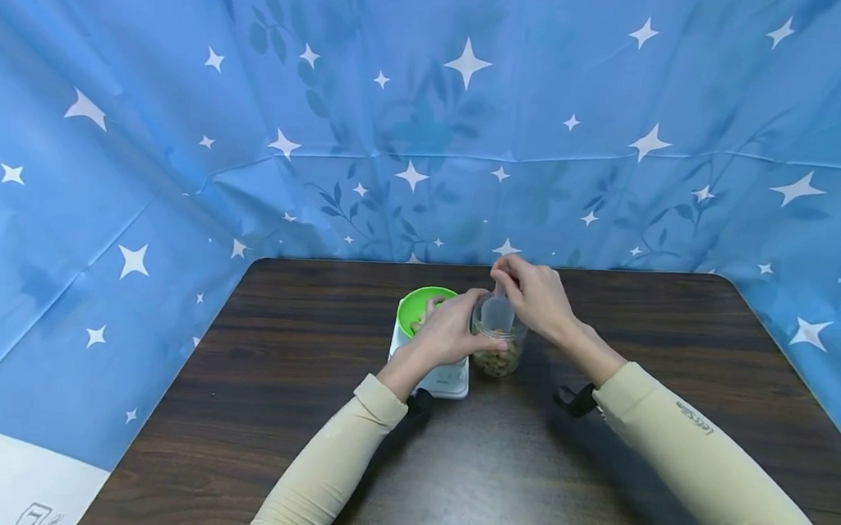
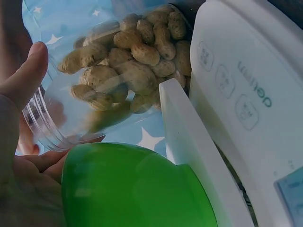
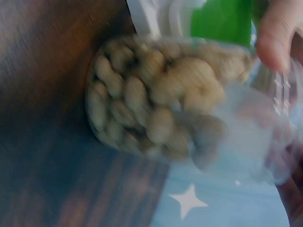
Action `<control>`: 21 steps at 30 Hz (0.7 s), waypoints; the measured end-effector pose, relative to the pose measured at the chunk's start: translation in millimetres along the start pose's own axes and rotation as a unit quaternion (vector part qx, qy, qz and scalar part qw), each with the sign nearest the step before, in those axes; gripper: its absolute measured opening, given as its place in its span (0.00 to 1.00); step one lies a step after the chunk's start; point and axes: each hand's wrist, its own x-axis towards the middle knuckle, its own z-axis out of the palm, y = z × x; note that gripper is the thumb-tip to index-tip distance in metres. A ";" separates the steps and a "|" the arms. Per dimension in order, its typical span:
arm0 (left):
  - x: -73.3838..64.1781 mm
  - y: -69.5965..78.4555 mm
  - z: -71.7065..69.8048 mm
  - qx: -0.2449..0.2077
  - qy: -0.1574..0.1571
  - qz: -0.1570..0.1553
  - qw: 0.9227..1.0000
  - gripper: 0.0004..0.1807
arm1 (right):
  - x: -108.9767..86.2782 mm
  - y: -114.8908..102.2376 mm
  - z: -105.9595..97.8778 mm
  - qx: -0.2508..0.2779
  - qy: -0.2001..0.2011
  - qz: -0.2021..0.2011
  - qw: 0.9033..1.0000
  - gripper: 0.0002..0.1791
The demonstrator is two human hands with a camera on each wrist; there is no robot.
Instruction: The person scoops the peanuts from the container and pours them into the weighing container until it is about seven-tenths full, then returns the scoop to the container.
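Observation:
A clear plastic jar (image 1: 514, 348) of unshelled peanuts (image 2: 137, 75) stands on the table. My left hand (image 1: 452, 328) grips the jar round its neck, the thumb on the near side in the head view. From above, my right hand (image 1: 539, 298) pinches the handle of a translucent scoop (image 1: 496, 313), whose bowl is down inside the jar. In the right wrist view the scoop (image 3: 244, 120) lies against the peanuts, blurred. Just left of the jar, a green bowl (image 1: 417, 302) sits on a white kitchen scale (image 1: 448, 382); my left hand partly hides both.
The dark wooden table (image 1: 290, 417) extends to both sides and toward me. A blue star-patterned cloth (image 1: 417, 114) hangs behind its far edge and along the left. A white printed surface (image 1: 3, 477) shows at the lower left. Black straps circle both wrists.

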 end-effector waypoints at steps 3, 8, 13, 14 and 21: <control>-0.5 0.2 -0.5 0.000 0.000 -0.001 1.000 0.46 | -0.5 -3.1 1.5 -0.015 -0.016 0.024 0.999 0.09; -0.2 -0.7 0.4 0.001 -0.003 -0.001 1.000 0.47 | 0.7 -4.4 1.4 -0.009 -0.015 0.052 0.998 0.10; 0.9 -2.4 0.5 -0.013 0.003 0.003 1.000 0.45 | 6.6 -2.8 -2.0 0.010 -0.011 0.084 0.996 0.12; 1.0 -2.6 0.2 -0.015 0.004 0.004 1.000 0.45 | 7.7 -2.7 -2.5 0.012 -0.013 0.088 0.996 0.13; 1.7 -1.5 -0.2 -0.024 0.000 0.004 1.000 0.45 | 9.3 -3.0 -5.4 0.015 -0.009 0.118 0.993 0.14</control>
